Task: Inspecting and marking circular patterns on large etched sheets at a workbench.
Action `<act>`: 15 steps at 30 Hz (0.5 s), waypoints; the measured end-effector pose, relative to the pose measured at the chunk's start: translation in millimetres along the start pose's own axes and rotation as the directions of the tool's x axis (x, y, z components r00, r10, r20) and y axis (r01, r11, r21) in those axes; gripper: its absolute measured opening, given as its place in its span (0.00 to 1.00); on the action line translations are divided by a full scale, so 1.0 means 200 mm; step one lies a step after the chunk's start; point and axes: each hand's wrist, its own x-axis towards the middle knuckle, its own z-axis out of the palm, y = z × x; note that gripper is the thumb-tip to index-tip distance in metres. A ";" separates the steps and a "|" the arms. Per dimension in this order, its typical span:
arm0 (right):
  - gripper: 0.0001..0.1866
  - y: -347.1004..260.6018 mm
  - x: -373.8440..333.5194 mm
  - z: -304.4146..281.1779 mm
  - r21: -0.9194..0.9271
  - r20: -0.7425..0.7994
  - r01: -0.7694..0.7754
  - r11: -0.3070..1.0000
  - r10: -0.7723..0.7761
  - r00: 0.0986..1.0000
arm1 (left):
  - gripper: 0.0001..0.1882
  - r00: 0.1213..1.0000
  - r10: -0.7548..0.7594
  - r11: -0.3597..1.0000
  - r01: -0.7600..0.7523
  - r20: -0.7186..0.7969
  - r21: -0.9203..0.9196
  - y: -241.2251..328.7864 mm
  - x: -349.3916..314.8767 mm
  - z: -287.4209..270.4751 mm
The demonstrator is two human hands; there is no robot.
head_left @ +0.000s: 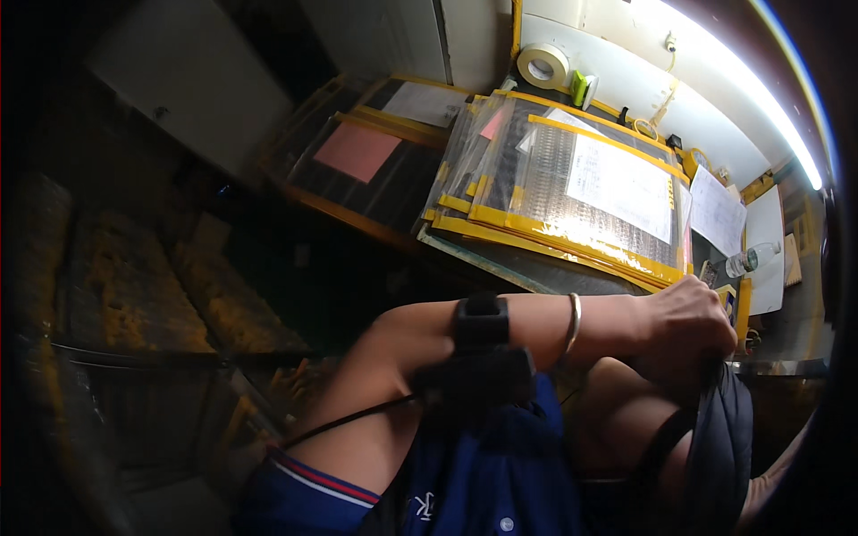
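Note:
My left arm reaches across my body, a pale bangle (573, 323) at its wrist and a black strapped device (483, 322) on the forearm. My left hand (688, 320) is closed on the top of a dark grey cloth (727, 429). The cloth hangs down over my bent right arm (617, 415), covering part of it. A black band (672, 439) crosses that arm beside the cloth. Only a strip of skin (782, 473) shows beyond the cloth at the lower right, and the right hand's fingers are not visible.
Clear plastic sleeves edged with yellow tape (572, 237) lie stacked on the bench, with a white sheet (623, 183) on top. A pink sheet (357, 150) lies farther left. Behind are a tape roll (542, 66) and a clear bottle (752, 259). A bright tube light (760, 98) hangs at upper right.

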 end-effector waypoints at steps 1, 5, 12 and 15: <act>0.13 0.05 0.00 -0.01 -0.037 -0.004 -0.001 0.999 0.001 1.000 | 0.05 0.999 -0.042 0.998 0.042 0.002 -0.052 -0.05 -0.02 0.07; 0.15 0.13 -0.06 0.11 -0.172 0.008 -0.022 0.985 0.024 1.000 | 0.05 0.999 -0.042 0.999 0.042 0.003 0.017 0.00 -0.15 -0.04; 0.18 0.09 -0.16 0.28 -0.471 0.025 -0.038 0.882 0.056 0.998 | 0.01 0.996 -0.091 0.951 0.081 0.017 0.299 0.16 -0.39 -0.22; 0.19 0.03 -0.16 0.36 -0.640 0.046 -0.033 0.768 0.082 0.996 | 0.02 0.993 -0.119 0.927 0.105 0.016 0.360 0.17 -0.43 -0.22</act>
